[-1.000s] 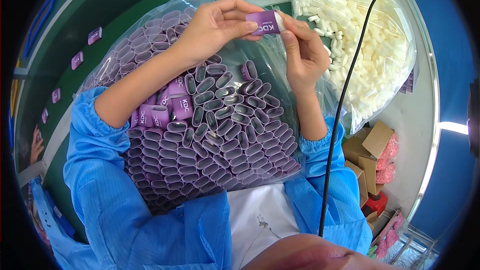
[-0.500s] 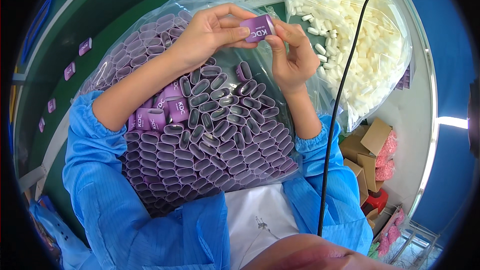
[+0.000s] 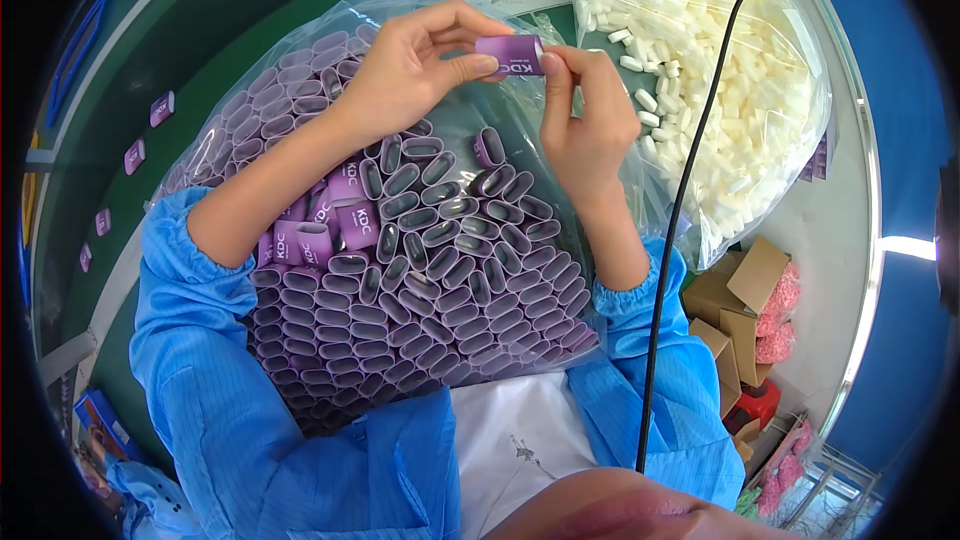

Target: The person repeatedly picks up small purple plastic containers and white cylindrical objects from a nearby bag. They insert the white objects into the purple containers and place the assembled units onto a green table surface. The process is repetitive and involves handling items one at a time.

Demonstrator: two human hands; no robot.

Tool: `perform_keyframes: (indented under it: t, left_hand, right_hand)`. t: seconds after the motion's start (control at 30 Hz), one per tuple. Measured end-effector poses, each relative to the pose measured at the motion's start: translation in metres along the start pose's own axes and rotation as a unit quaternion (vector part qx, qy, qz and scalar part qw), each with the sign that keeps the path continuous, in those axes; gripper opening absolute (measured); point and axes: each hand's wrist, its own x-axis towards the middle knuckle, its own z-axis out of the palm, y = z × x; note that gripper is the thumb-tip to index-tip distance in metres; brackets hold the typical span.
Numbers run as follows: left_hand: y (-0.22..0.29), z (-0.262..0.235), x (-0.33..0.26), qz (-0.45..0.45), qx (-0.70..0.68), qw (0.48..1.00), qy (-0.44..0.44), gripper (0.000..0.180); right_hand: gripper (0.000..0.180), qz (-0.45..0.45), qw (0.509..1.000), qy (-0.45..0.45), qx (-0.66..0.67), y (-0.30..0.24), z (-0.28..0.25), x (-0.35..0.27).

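**A:** What do we have at the centre?

**B:** We hold one small purple sleeve (image 3: 510,54), a short oval tube with white lettering on its side, lying roughly level above the big bag. Our left hand (image 3: 415,65) pinches its left end between thumb and fingers. Our right hand (image 3: 585,125) closes on its right end, with the fingertips (image 3: 553,60) pressed against it. So both hands are clamped on the same piece, and it touches nothing else.

**A:** And under our hands?

**B:** A large clear plastic bag (image 3: 470,0) sits in our lap and against the table edge, packed with many more purple sleeves (image 3: 420,270). Most stand on end, so we look into their open oval mouths. A few lie on their sides near our left forearm, lettering up. Our forearms rest across the top of this heap.

**A:** What lies further out?

**B:** To the right, just beside the first bag, a second clear bag (image 3: 790,140) holds small white cylindrical pieces (image 3: 700,70). A thin black cable (image 3: 690,170) crosses in front of it from top to bottom. We wear blue sleeves (image 3: 200,360) with gathered cuffs. On the green table (image 3: 150,60) at left, several loose purple pieces (image 3: 161,108) lie in a row, well apart from the bags. Low on the right, open cardboard boxes (image 3: 735,305) stand on the floor, with pink items beside them.
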Motion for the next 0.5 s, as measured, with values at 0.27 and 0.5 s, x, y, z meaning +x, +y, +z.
perform_keyframes:
  t: [0.27,0.5]
  left_hand:
    - [-0.002,0.004,0.001,-0.005,0.075,0.996,0.048,0.020]
    - [-0.016,-0.016,0.008,-0.012,0.077,0.996,0.052,0.026]
  right_hand:
    - [0.005,0.023,0.996,-0.004,-0.081,0.020,0.004,0.002]
    - [0.013,0.207,0.921,-0.167,-0.285,0.126,-0.045,-0.013]
